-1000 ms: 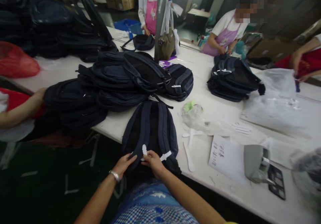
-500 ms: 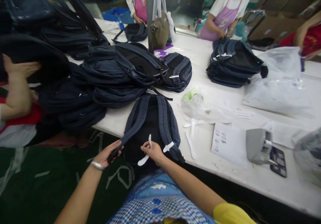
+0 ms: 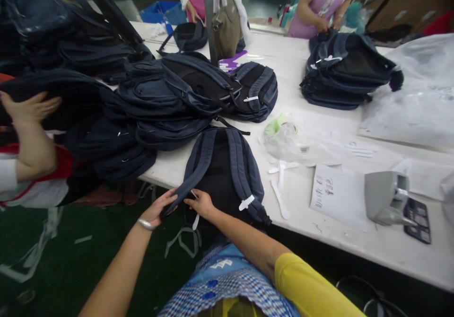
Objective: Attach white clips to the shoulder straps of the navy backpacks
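A dark blue backpack (image 3: 222, 180) lies at the table's front edge with its strap side up. My left hand (image 3: 158, 208) is closed round the lower part of its left shoulder strap (image 3: 198, 172). My right hand (image 3: 201, 204) pinches a white plastic strip (image 3: 196, 221) close beside that strap, and the fingers partly cover the strip. Another white strip (image 3: 246, 202) is wrapped across the lower right shoulder strap. Loose white strips (image 3: 281, 201) lie on the table to the right of the backpack.
Piled backpacks (image 3: 170, 94) fill the left, where a co-worker's hand (image 3: 31, 109) rests on one. To the right are a handwritten paper sheet (image 3: 328, 191), a grey tape dispenser (image 3: 385, 196) and clear plastic bags (image 3: 418, 99). Two people stand across the table (image 3: 340, 255).
My right hand has moved left with the white strip, from over the back panel to the left strap. My left hand still holds the strap. The view has shifted slightly.
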A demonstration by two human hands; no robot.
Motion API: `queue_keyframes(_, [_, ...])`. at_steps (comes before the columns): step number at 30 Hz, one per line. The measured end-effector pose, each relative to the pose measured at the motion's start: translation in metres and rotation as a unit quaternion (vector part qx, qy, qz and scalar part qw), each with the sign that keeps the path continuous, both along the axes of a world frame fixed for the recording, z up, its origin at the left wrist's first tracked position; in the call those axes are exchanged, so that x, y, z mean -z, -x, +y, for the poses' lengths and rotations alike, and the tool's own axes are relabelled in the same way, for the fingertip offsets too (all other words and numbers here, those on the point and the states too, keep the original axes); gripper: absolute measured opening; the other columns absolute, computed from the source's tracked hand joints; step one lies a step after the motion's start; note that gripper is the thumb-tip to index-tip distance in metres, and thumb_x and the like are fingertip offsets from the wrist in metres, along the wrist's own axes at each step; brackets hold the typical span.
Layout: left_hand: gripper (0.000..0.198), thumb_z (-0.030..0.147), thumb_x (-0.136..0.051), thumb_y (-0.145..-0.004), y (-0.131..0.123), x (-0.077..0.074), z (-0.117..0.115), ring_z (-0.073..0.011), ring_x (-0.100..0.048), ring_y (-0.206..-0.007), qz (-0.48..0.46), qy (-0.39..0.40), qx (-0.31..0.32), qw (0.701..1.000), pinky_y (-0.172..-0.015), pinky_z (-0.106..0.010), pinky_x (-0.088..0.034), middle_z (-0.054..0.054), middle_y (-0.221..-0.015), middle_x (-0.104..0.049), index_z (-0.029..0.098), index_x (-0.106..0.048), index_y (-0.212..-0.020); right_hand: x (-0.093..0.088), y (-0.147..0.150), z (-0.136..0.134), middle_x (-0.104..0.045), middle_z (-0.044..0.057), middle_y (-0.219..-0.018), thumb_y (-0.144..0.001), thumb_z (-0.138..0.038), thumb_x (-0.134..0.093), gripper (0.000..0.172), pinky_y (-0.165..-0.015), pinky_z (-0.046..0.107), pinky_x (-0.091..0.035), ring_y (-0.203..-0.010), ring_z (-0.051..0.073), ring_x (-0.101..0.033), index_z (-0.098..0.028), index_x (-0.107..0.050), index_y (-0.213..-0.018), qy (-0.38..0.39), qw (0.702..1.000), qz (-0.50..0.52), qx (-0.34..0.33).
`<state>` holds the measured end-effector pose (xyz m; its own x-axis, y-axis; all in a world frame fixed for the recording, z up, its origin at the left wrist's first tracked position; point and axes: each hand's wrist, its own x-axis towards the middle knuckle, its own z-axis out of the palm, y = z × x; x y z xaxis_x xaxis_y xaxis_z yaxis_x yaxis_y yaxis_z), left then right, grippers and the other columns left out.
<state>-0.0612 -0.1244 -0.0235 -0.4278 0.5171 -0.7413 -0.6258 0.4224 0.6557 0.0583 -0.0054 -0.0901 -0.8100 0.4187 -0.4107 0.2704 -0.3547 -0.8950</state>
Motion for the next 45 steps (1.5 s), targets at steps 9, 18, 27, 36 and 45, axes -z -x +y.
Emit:
queue_keyframes(9, [0.061, 0.036, -0.080, -0.063, -0.002, -0.002, 0.014, -0.0216, -0.067, -0.091, 0.063, 0.014, 0.078, 0.995, -0.078, -0.030, -0.053, -0.010, -0.110, -0.070, 0.018, -0.060, -0.118, 0.003, 0.005, 0.006, -0.053, -0.004, -0.043, -0.081, -0.022, -0.057, 0.017, -0.046, 0.016, -0.036, -0.039, 0.007, -0.046, -0.013, -0.065, -0.070, 0.041, 0.996, -0.075, 0.001])
queue_keyframes(18, [0.062, 0.049, -0.081, -0.054, -0.011, 0.022, 0.008, -0.0296, -0.064, -0.103, 0.223, 0.073, 0.117, 0.965, -0.096, -0.041, -0.047, -0.015, -0.109, -0.070, 0.012, -0.068, -0.103, 0.003, 0.003, 0.009, -0.053, -0.003, -0.042, -0.071, -0.004, -0.053, 0.019, -0.047, 0.018, -0.038, -0.040, 0.009, -0.048, -0.014, -0.065, -0.061, 0.026, 0.992, -0.119, 0.017])
queue_keyframes(27, [0.049, 0.048, -0.071, -0.068, -0.032, 0.036, 0.005, -0.0280, -0.065, -0.101, 0.221, 0.050, 0.102, 0.969, -0.092, -0.039, -0.049, -0.014, -0.105, -0.072, 0.014, -0.064, -0.103, -0.004, 0.001, 0.012, -0.052, -0.005, -0.042, -0.067, -0.001, -0.047, 0.022, -0.040, 0.018, -0.034, -0.036, 0.008, -0.043, -0.013, -0.065, -0.074, 0.076, 0.988, -0.128, 0.048])
queue_keyframes(36, [0.050, 0.044, -0.071, -0.068, -0.026, 0.038, 0.010, -0.0276, -0.065, -0.102, 0.225, -0.006, 0.112, 0.968, -0.094, -0.042, -0.047, -0.013, -0.107, -0.071, 0.014, -0.062, -0.107, 0.002, -0.002, 0.014, -0.051, -0.006, -0.045, -0.069, -0.004, -0.050, 0.017, -0.038, 0.016, -0.031, -0.038, 0.006, -0.042, -0.014, -0.061, -0.074, 0.096, 0.990, -0.094, 0.029])
queue_keyframes(45, [0.055, 0.035, -0.072, -0.069, -0.023, 0.051, 0.002, -0.0275, -0.061, -0.110, 0.236, -0.026, 0.102, 0.966, -0.101, -0.045, -0.043, -0.016, -0.118, -0.066, 0.011, -0.059, -0.116, 0.011, -0.007, 0.016, -0.049, -0.007, -0.042, -0.074, -0.019, -0.054, 0.007, -0.036, 0.016, -0.025, -0.035, 0.005, -0.037, -0.015, -0.059, -0.071, 0.109, 0.991, -0.079, 0.011])
